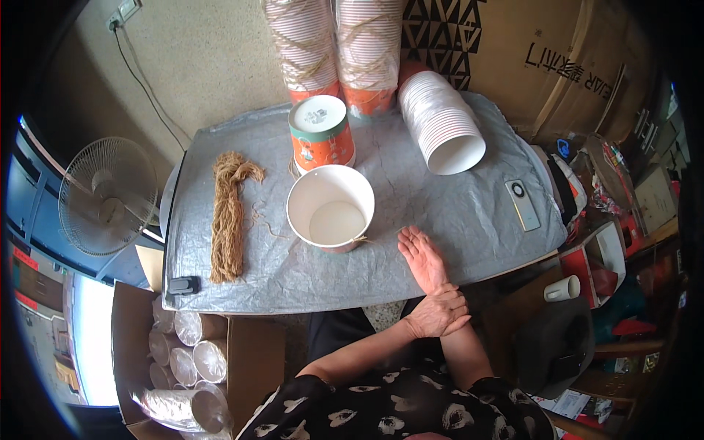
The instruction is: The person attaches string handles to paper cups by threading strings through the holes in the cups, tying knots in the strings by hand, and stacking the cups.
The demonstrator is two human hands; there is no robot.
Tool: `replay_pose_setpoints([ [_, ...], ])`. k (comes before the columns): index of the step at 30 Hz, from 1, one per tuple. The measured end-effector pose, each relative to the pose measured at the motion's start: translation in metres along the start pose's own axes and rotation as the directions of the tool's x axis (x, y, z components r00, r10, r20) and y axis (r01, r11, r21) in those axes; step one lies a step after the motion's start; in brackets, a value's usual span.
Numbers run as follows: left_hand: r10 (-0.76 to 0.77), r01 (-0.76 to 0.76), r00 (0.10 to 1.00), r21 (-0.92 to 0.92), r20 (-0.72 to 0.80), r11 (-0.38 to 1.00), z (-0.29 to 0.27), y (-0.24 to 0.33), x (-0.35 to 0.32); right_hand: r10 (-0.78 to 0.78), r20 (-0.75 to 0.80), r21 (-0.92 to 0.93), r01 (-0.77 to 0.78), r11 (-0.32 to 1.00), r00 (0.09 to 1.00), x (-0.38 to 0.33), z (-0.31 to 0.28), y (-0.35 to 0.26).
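Observation:
My left hand [438,313] reaches across and is closed around my right wrist. My right hand [423,257] lies at the table's front edge, palm up with its fingers stretched out, holding nothing. Just left of its fingertips, a white-lined paper bucket [297,209] stands upright with its mouth open; a bit of twine [359,239] shows at its near right rim. Directly behind it, an orange paper bucket [323,147] with a green band rests upside down. A bundle of brown twine [227,220] lies to the left, and a loose strand [270,229] trails beside it.
Wrapped bucket stacks [301,44] stand at the back; another stack [440,121] lies on its side. A phone [521,205] is at right, a small black object [183,285] at front left. Beyond the table are a fan [110,198] and a carton [253,352] with wrapped cups.

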State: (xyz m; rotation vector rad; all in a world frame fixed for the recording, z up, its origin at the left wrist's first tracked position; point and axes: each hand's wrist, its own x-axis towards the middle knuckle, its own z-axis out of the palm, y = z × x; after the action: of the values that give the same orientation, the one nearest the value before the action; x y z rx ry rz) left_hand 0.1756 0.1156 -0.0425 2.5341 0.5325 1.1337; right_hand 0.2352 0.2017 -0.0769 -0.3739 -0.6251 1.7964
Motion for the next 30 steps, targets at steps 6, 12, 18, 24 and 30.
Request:
replay_pose_setpoints([
  [6,-0.008,0.008,1.000,-0.030,0.000,1.000,-0.002,0.003,0.000,-0.011,-0.008,-0.004,0.011,1.000,1.000,-0.003,0.000,0.000],
  [12,0.002,-0.004,1.000,-0.059,-0.020,0.998,-0.001,0.005,-0.005,-0.016,0.031,-0.041,0.017,0.999,0.999,-0.006,-0.004,0.002],
  [18,-0.014,0.013,1.000,-0.072,-0.019,0.997,-0.002,0.002,-0.010,0.001,-0.052,-0.030,-0.002,1.000,0.999,-0.003,-0.005,0.003],
  [24,-0.053,0.053,0.999,-0.059,-0.006,0.997,-0.002,-0.003,-0.011,0.028,-0.052,0.066,-0.024,0.998,0.998,0.003,0.008,-0.003],
  [30,-0.074,0.077,0.997,-0.078,0.029,0.994,-0.004,-0.001,-0.005,0.039,-0.031,0.178,-0.033,0.983,0.999,0.001,0.005,-0.007],
])
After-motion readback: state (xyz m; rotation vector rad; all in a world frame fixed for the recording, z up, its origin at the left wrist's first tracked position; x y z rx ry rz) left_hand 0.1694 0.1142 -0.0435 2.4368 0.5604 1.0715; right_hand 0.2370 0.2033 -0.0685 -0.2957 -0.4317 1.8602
